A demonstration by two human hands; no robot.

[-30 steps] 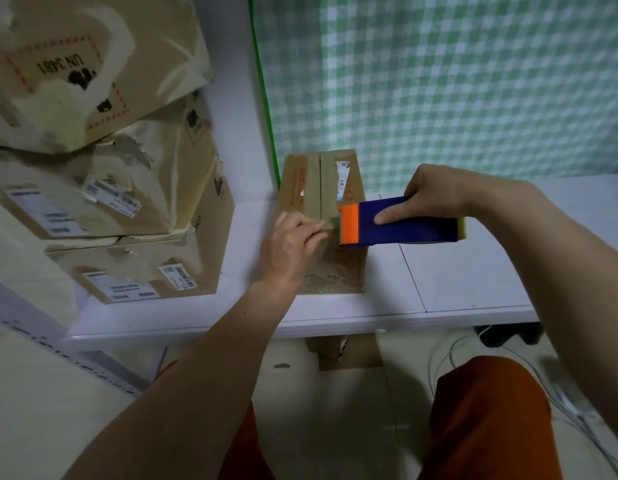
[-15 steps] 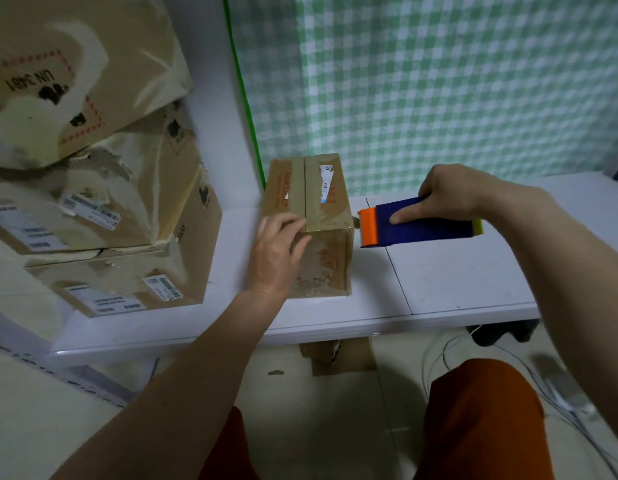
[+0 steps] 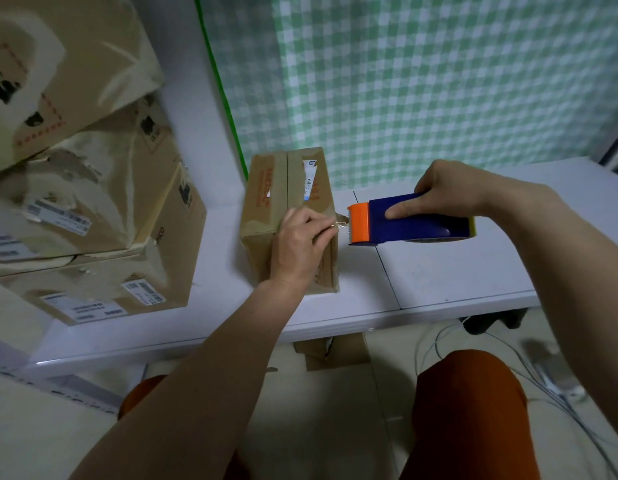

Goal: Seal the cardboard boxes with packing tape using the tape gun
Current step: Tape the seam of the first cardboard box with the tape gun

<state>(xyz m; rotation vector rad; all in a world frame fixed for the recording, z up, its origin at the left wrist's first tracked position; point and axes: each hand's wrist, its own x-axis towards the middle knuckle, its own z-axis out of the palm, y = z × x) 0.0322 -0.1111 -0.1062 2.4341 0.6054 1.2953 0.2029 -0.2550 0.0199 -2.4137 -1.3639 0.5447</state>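
Observation:
A small brown cardboard box stands on the white table, its top flaps closed. My left hand rests on the box's near right corner, fingertips on a strip of clear tape at the edge. My right hand grips the blue tape gun, index finger stretched along its side. The gun's orange cutter end sits just right of the box, joined to it by a short crumpled bit of tape.
A stack of large worn cardboard boxes fills the table's left side. A green checked cloth hangs behind. Under the table lie a cardboard piece and white cables. My knees in orange-red trousers are below.
The tape gun has come off the box top and moved right, clear of the box. My left hand slid to the box's right edge onto the tape.

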